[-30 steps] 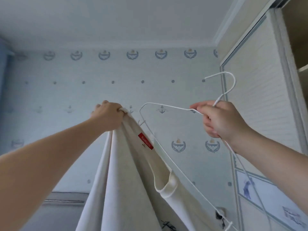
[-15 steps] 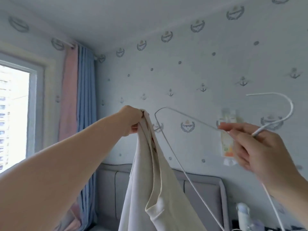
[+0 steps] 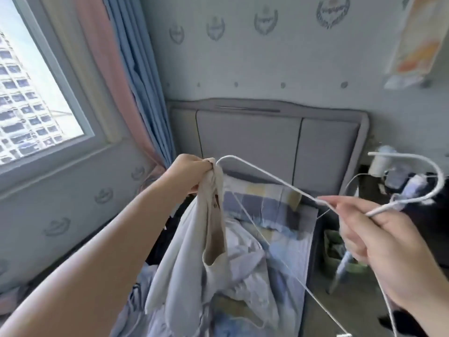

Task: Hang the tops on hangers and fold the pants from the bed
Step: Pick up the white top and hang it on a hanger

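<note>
My left hand [image 3: 187, 172] grips the bunched shoulder of a cream-white top [image 3: 194, 251], which hangs down over the bed with its neck opening facing right. My right hand [image 3: 379, 242] pinches the neck of a white wire hanger [image 3: 267, 176] just under its hook. The hanger's left corner sits right beside the top's gripped shoulder, and its lower bar runs down to the bottom right. Whether that corner is inside the top I cannot tell.
Below lies the bed [image 3: 274, 242] with a checked pillow, rumpled pale bedding and dark clothes at its left side. A grey padded headboard [image 3: 274, 137] stands behind. Window and pink-blue curtains [image 3: 126, 76] at left; a cluttered dark nightstand [image 3: 398, 181] at right.
The view has swung left and down, from the wall and wardrobe to the bed. Both hands have come down with the top and hanger, keeping the same grips.
</note>
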A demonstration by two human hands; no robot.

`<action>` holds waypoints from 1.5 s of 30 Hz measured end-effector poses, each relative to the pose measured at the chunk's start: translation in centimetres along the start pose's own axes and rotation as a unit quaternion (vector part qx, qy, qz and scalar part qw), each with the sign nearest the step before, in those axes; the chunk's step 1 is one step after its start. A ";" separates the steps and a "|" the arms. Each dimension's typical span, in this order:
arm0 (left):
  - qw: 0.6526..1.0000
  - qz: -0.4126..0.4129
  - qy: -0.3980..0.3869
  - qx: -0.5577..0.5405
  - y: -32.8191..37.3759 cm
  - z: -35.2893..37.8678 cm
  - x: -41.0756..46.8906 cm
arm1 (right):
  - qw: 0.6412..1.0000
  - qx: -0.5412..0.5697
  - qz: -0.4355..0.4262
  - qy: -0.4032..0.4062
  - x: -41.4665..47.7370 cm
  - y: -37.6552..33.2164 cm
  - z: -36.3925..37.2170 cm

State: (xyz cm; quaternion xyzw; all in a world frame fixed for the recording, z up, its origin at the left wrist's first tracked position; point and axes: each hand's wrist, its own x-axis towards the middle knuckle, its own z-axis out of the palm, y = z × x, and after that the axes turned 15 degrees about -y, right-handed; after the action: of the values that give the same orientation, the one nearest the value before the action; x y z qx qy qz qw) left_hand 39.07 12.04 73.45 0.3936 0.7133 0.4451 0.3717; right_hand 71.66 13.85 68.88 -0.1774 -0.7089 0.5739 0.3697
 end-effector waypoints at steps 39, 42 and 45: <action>0.981 0.155 -0.026 0.116 -12.0 11.4 -10.9 | 0.978 -0.166 0.127 0.008 -13.4 7.5 3.5; 0.979 0.158 -0.034 0.127 -11.3 11.5 -11.5 | 0.971 -0.196 0.132 -0.027 -12.4 7.8 4.3; 0.980 0.147 -0.038 0.126 -11.3 11.4 -11.8 | 0.965 -0.212 0.150 -0.034 -11.6 8.0 4.3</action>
State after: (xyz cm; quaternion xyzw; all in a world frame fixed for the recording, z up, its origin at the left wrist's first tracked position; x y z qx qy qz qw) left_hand 51.37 2.04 61.39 0.5549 0.6830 0.3862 0.2766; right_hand 74.89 5.33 57.31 -0.3365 -0.7919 0.4649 0.2086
